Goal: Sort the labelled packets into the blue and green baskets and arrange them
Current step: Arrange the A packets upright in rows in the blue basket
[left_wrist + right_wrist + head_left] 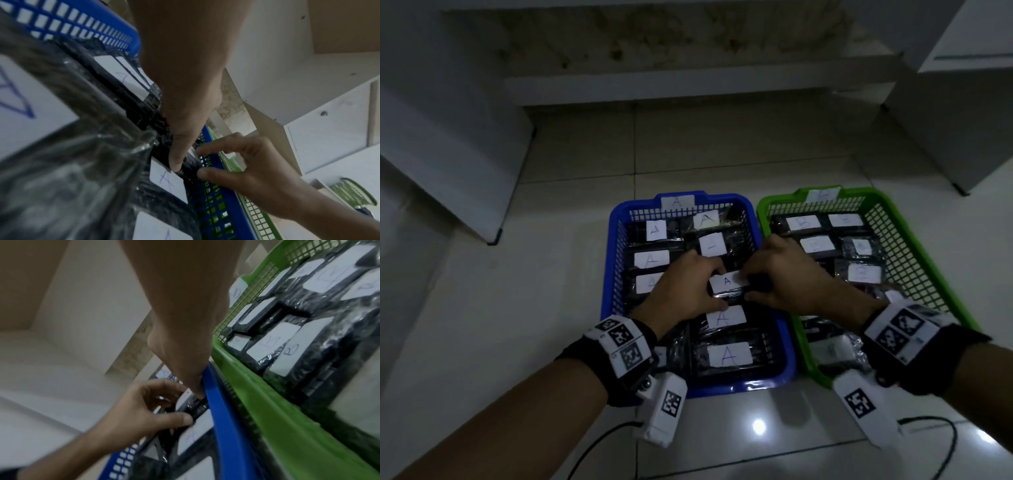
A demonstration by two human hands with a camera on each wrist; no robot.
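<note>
The packet marked A [727, 286] was held above the right-hand column of the blue basket [608, 260], between both hands. It was pinched at its left end by the curled fingers and thumb of the left hand [681, 291] and at its right end by those of the right hand [786, 274]. The packet was judged to be light, fairly stiff inside, and slippery in its glossy wrap; a hold at the short ends was judged advisable. The B packets [816, 245] were stored in the green basket [924, 246] alongside.
</note>
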